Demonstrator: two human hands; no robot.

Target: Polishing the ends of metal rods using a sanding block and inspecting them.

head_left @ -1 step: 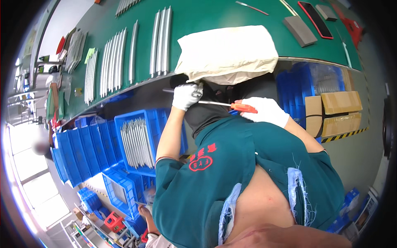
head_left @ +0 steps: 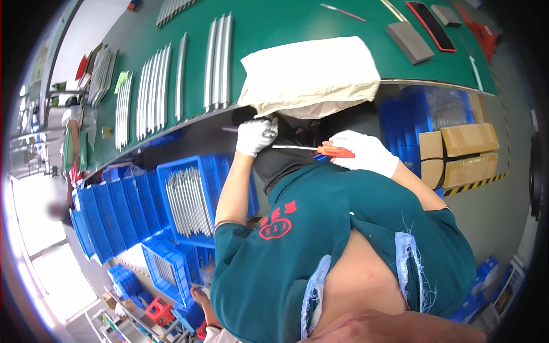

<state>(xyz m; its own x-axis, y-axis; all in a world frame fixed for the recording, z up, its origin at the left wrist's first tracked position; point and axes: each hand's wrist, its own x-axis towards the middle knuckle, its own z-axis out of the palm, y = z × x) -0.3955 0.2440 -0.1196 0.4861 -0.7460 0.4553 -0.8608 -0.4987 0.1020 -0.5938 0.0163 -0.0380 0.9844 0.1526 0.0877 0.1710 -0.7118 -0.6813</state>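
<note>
My left hand [head_left: 255,137], in a white glove, is closed around a thin metal rod [head_left: 229,129]. One end of the rod pokes out on the left, and the fist hides most of it. My gloved right hand [head_left: 369,154] grips the orange-red handle of a screwdriver [head_left: 336,152]. Its bare shaft points left, with the tip just below and beside my left fingers. Both hands are low in front of my body, under the near edge of a cream cloth [head_left: 311,74] draped over the green table [head_left: 286,23].
Metal bars [head_left: 218,63] lie in rows on the table's left side. At its right are a phone with a red edge [head_left: 432,26] and a grey block [head_left: 409,43]. Blue crates [head_left: 194,228], one full of rods, stand at left; cardboard boxes [head_left: 470,140] sit at right. Another person's arm [head_left: 205,303] shows at lower left.
The screwdriver's tip has dropped slightly away from my left fingers. Both hands keep their grip, and the whole view has shifted a little.
</note>
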